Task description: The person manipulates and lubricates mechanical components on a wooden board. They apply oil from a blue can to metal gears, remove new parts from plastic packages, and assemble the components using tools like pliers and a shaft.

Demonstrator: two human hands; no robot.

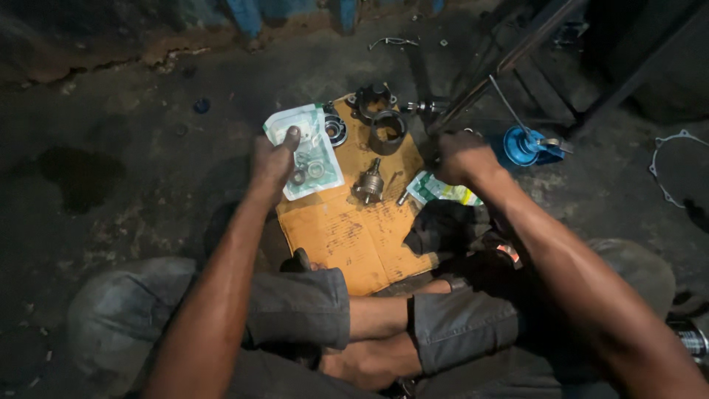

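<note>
Left hand [272, 159] pinches a clear plastic packet [306, 151] of small rings at the cardboard sheet [347, 236]'s 11 o'clock edge. Right hand [459, 157] is clenched at 2 o'clock; cannot tell what it grips. Metal shaft part [368, 185] stands at centre, dark ring [387, 131] at 12.

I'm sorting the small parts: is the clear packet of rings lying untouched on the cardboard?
No: the left hand grips the clear packet of rings, thumb on top, lifting its near edge over the orange cardboard.
</note>
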